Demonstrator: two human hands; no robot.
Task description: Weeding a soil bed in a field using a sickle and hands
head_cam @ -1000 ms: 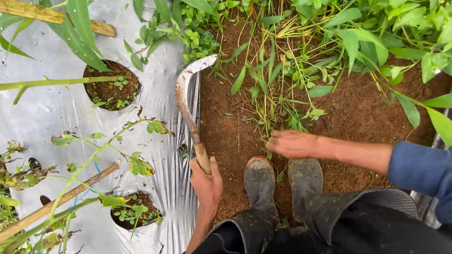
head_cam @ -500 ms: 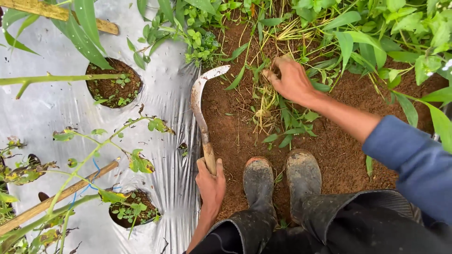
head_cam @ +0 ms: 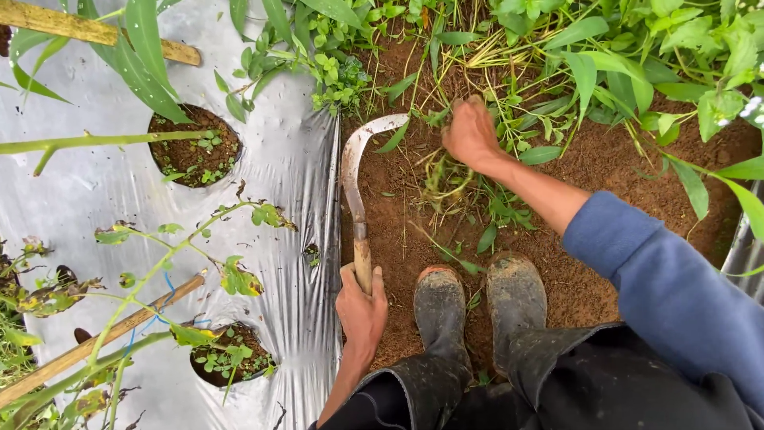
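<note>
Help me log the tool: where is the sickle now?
In the head view, the sickle lies left of centre on bare soil beside the silver mulch sheet, handle in the left hand.

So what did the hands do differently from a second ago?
The right hand moved up from near the muddy rubber boots into the green weeds and grabbed a clump. The left hand still holds the curved rusty sickle with a wooden handle, which shifted slightly. The boots stayed put.

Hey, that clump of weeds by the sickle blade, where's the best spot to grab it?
Probably low on the stems of the weed clump, near the soil, coming from above on its right side. The right hand is already there, and the curved sickle in the left hand lies along the clump's left.
</note>
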